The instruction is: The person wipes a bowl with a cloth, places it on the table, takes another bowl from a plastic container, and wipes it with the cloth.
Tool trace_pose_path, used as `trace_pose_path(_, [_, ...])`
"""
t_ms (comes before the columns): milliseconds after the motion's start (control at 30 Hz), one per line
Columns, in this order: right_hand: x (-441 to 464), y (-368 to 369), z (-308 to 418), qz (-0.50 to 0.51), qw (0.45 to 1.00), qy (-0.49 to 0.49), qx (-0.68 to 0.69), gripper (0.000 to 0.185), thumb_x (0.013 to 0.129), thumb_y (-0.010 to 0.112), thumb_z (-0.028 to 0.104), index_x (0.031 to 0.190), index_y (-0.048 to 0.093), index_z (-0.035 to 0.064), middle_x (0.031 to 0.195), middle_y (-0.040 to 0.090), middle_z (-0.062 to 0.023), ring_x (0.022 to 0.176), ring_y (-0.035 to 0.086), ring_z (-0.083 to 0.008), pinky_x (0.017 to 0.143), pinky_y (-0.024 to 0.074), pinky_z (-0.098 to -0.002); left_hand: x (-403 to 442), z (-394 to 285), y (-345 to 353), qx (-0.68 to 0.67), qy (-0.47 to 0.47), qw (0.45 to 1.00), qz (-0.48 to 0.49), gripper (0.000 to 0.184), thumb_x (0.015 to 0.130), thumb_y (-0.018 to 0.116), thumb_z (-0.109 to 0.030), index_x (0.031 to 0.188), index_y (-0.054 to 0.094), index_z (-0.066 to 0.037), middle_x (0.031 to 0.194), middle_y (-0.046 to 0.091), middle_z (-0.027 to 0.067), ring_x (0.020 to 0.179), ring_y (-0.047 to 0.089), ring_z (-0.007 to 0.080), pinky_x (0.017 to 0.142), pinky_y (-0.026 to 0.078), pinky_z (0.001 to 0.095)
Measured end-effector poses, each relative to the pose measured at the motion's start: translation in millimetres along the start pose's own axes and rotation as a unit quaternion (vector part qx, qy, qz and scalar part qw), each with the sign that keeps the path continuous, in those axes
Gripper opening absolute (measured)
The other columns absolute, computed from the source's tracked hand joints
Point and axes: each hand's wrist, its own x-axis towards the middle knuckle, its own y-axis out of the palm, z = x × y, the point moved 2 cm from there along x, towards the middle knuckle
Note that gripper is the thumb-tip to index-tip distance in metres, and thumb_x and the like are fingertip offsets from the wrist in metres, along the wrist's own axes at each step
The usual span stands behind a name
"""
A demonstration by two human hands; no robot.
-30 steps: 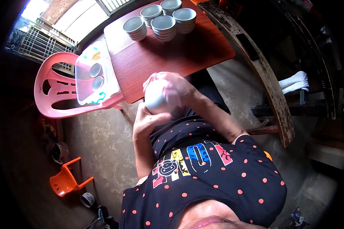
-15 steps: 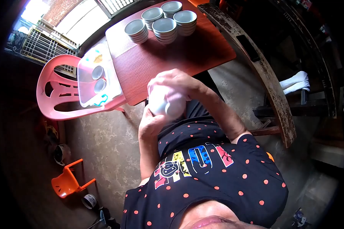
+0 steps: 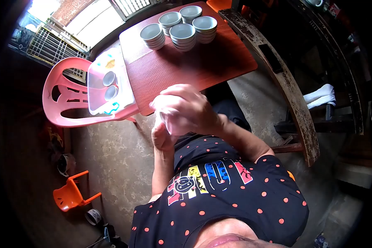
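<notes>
Two hands [image 3: 163,135] [image 3: 194,109] hold one bowl [image 3: 164,118] — facing unclear

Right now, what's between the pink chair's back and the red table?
In the head view, a see-through plastic tub sits between the pink chair's back and the red table, with two round dishes showing inside.

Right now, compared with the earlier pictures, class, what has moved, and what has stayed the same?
The right hand has moved toward the black shirt and across the pale, blurred object, hiding more of it. The left hand still holds it; no grip was visibly taken or released. The stacked bowls on the table and two bowls in the clear bin stayed put.
</notes>
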Motion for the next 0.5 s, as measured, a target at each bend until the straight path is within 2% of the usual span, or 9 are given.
trace_pose_path(33, [9.8, -3.1, -3.0, 0.020, 0.995, -0.093, -0.019, 0.029, 0.078, 0.060, 0.020, 0.104, 0.061, 0.0067, 0.103, 0.061, -0.0112, 0.096, 0.060, -0.0306, 0.083, 0.0492, -0.0429, 1.2, 0.3, 8.9, 0.086, 0.003, 0.996, -0.007, 0.066, 0.071, 0.075, -0.015, 0.128, 0.042, -0.004, 0.119, 0.054, 0.0153, 0.110, 0.056, 0.0306, 0.093, 0.049, 0.0451])
trace_pose_path(100, [11.8, -0.8, -26.2, 0.173, 0.968, 0.038, 0.176, 0.029, 0.077, 0.061, 0.019, 0.102, 0.061, 0.0058, 0.102, 0.062, -0.0115, 0.096, 0.061, -0.0303, 0.080, 0.0505, -0.0405, 5.8, 11.7, 26.6, 0.223, 0.034, 0.974, -0.031, 0.072, 0.066, 0.075, -0.010, 0.129, 0.041, -0.004, 0.120, 0.053, 0.0147, 0.108, 0.057, 0.0304, 0.095, 0.047, 0.0418])
trace_pose_path(133, [12.8, -3.8, -26.3, 0.186, 0.925, 0.164, 0.287, 0.019, 0.081, 0.050, 0.011, 0.095, 0.062, 0.0025, 0.102, 0.062, -0.0150, 0.099, 0.059, -0.0285, 0.090, 0.0451, -0.0366, 7.4, 16.2, 42.5, 0.220, 0.033, 0.974, -0.043, 0.074, 0.065, 0.073, -0.004, 0.130, 0.038, 0.001, 0.122, 0.051, 0.0125, 0.111, 0.055, 0.0251, 0.093, 0.047, 0.0356])
trace_pose_path(233, [-22.5, 24.2, -44.2, -0.106, 0.953, 0.105, 0.265, 0.028, 0.080, 0.063, 0.012, 0.107, 0.059, 0.0060, 0.103, 0.061, -0.0170, 0.101, 0.060, -0.0329, 0.085, 0.0489, -0.0416, 13.9, 18.5, 40.4, 0.334, 0.119, 0.933, -0.061, 0.051, 0.068, 0.069, 0.005, 0.116, 0.054, 0.006, 0.107, 0.062, 0.0132, 0.098, 0.062, 0.0233, 0.087, 0.050, 0.0344])
trace_pose_path(267, [-26.6, 28.8, -40.2, -0.128, 0.910, 0.192, 0.343, 0.028, 0.083, 0.059, 0.016, 0.108, 0.058, 0.0048, 0.103, 0.060, -0.0150, 0.099, 0.059, -0.0292, 0.086, 0.0480, -0.0391, 12.5, 21.8, 32.8, 0.399, 0.169, 0.897, -0.085, 0.040, 0.069, 0.069, 0.007, 0.108, 0.060, 0.006, 0.100, 0.065, 0.0116, 0.088, 0.064, 0.0202, 0.081, 0.053, 0.0327])
trace_pose_path(333, [-32.2, 35.7, -27.7, -0.223, 0.764, 0.344, 0.498, 0.030, 0.088, 0.052, 0.024, 0.110, 0.056, 0.0025, 0.104, 0.060, -0.0110, 0.094, 0.059, -0.0218, 0.088, 0.0463, -0.0340, 7.8, 16.0, 16.7, 0.571, 0.056, 0.808, -0.138, 0.049, 0.068, 0.070, 0.006, 0.115, 0.054, 0.009, 0.109, 0.062, 0.0117, 0.102, 0.058, 0.0211, 0.090, 0.047, 0.0340])
trace_pose_path(367, [-38.7, 47.0, -43.3, -0.202, 0.500, 0.440, 0.718, 0.031, 0.089, 0.050, 0.025, 0.109, 0.056, 0.0018, 0.104, 0.060, -0.0092, 0.092, 0.058, -0.0196, 0.086, 0.0464, -0.0323, 10.5, 15.3, 21.1, 0.628, 0.020, 0.761, -0.159, 0.051, 0.068, 0.073, 0.002, 0.115, 0.054, 0.009, 0.108, 0.062, 0.0117, 0.099, 0.059, 0.0198, 0.088, 0.047, 0.0319])
trace_pose_path(400, [-37.0, 41.1, -50.4, -0.171, 0.508, 0.437, 0.722, 0.029, 0.089, 0.051, 0.022, 0.109, 0.056, 0.0020, 0.102, 0.060, -0.0079, 0.090, 0.058, -0.0184, 0.083, 0.0472, -0.0315, 13.1, 15.0, 31.5, 0.538, 0.021, 0.837, -0.094, 0.052, 0.068, 0.074, -0.002, 0.115, 0.054, 0.009, 0.108, 0.062, 0.0130, 0.098, 0.060, 0.0196, 0.084, 0.049, 0.0306])
trace_pose_path(500, [-32.0, 34.4, -89.3, 0.086, 0.806, 0.318, 0.492, 0.025, 0.086, 0.056, 0.018, 0.104, 0.057, 0.0004, 0.100, 0.062, -0.0104, 0.092, 0.060, -0.0203, 0.084, 0.0472, -0.0308, 8.5, 0.4, 30.4, 0.246, -0.043, 0.966, -0.068, 0.054, 0.073, 0.073, -0.011, 0.117, 0.051, 0.009, 0.108, 0.061, 0.0159, 0.104, 0.059, 0.0228, 0.069, 0.053, 0.0278])
